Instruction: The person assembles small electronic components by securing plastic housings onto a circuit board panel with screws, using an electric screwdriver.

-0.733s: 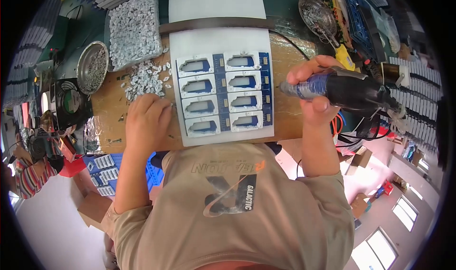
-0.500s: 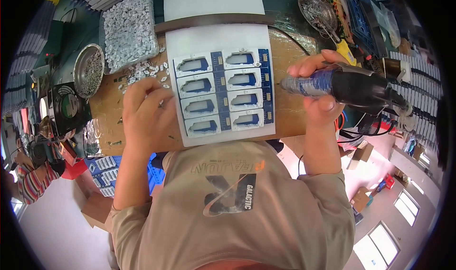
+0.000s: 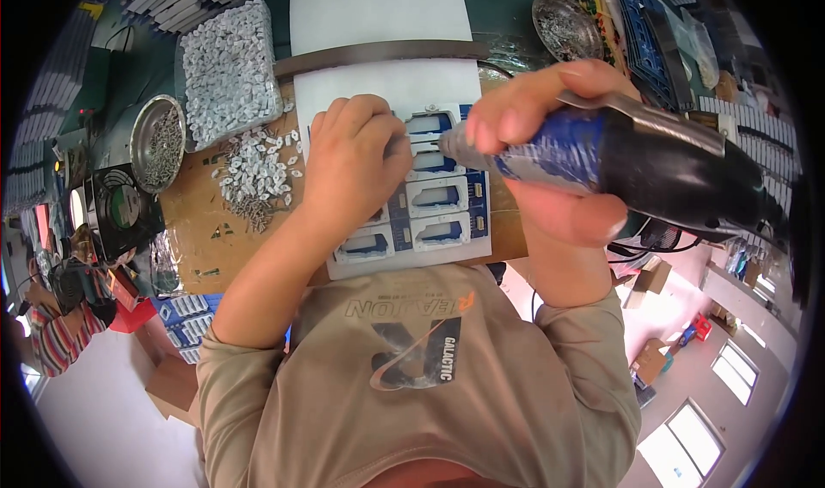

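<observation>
An electric screwdriver [image 3: 679, 166] with a blue-wrapped front and a black body lies in my right hand [image 3: 537, 114], fingers wrapped around it. Its tip points left, over the blue circuit board [image 3: 400, 204], which carries two columns of white plastic frames [image 3: 440, 195] on a white foam sheet. My left hand [image 3: 357, 157] is closed over the board's upper left part, thumb and fingers pinched beside the screwdriver tip. Whatever lies in that pinch is too small and covered to make out. Both hands hide much of the upper frames.
Left of the board are loose small white parts [image 3: 253, 172] and a pile of screws [image 3: 256, 211]. Behind them stand a clear tub of white parts [image 3: 228, 67] and a metal bowl [image 3: 136, 157]. A dark bar [image 3: 378, 52] crosses the foam. Another metal bowl [image 3: 567, 26] sits far right.
My left hand has moved right from the loose parts onto the board, uncovering the screw pile. My right hand has brought the screwdriver left, its tip now over the upper frames.
</observation>
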Action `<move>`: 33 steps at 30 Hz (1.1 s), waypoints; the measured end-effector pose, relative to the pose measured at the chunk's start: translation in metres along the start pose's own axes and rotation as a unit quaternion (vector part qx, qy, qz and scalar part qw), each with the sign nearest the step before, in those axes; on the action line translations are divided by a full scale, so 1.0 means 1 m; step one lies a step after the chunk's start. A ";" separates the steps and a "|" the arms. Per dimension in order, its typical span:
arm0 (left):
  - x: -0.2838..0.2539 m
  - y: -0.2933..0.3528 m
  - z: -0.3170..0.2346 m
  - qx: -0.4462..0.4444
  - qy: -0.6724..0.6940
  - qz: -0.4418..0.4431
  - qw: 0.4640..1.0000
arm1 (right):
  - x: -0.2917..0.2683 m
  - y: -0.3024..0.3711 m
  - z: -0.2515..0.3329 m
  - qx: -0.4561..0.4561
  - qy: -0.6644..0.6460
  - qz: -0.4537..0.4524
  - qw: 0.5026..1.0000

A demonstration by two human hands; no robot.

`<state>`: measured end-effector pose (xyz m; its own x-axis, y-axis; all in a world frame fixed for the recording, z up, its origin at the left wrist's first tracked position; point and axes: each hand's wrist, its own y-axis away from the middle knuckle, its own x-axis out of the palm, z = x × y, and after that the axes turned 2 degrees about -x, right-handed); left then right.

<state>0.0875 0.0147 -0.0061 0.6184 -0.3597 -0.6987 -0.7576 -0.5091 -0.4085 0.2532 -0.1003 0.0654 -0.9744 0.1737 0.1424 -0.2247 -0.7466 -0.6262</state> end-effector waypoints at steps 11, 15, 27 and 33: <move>-0.007 0.000 -0.004 -0.086 0.089 0.000 0.992 | -0.012 -0.016 -0.012 -0.033 0.009 0.060 0.998; -0.015 -0.003 -0.007 -0.167 0.119 0.008 0.979 | 0.003 -0.014 0.010 0.087 0.090 -0.048 0.991; -0.005 -0.001 0.000 -0.043 0.039 0.047 0.997 | 0.031 -0.021 0.003 0.143 0.002 -0.107 0.984; -0.008 0.003 0.001 -0.094 0.093 -0.005 0.991 | 0.019 -0.020 0.003 0.132 0.029 -0.093 0.986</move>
<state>0.0805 0.0170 -0.0024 0.6664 -0.4827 -0.5682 -0.7099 -0.6438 -0.2856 0.2392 -0.0842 0.0831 -0.9163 0.3545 0.1864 -0.3998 -0.8383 -0.3707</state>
